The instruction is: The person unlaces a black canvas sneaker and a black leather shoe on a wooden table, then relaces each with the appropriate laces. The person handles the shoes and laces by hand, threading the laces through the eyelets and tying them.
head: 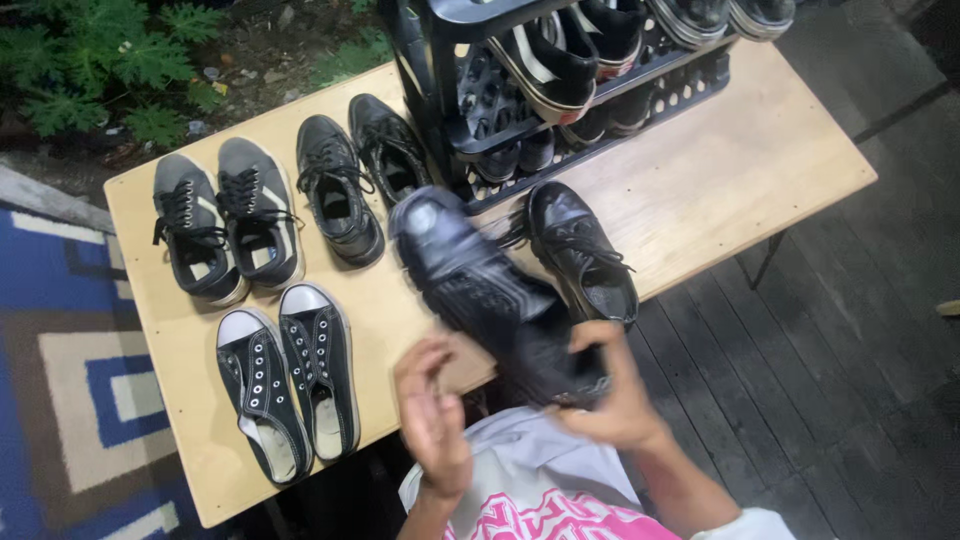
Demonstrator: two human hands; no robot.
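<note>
The right hand (610, 390) grips the heel end of a glossy black leather lace-up shoe (490, 295), held above the near edge of the pale plywood worktop (700, 180) with its toe pointing away and blurred with motion; the left hand (432, 420) hovers just beside it, fingers spread and holding nothing. Its matching black leather shoe (585, 250) already lies on the worktop, just beside the one in the air. To judge by how things lie, much is sorted — three pairs sit in neat rows: grey-and-black suede-like sneakers with pale stripes (225, 225), matte black lace-up sneakers (360, 175), and black canvas low-tops with white rubber toe caps and metal eyelets (290, 385). The black plastic shoe rack (690, 85), perforated on its shelves, still carries several shoes — striped black ones and some turned to show ribbed soles. The leather looks smooth and stiff, the canvas soft and flat. A blue patterned rug (60, 330) lies beside dark floor planks (850, 340).
</note>
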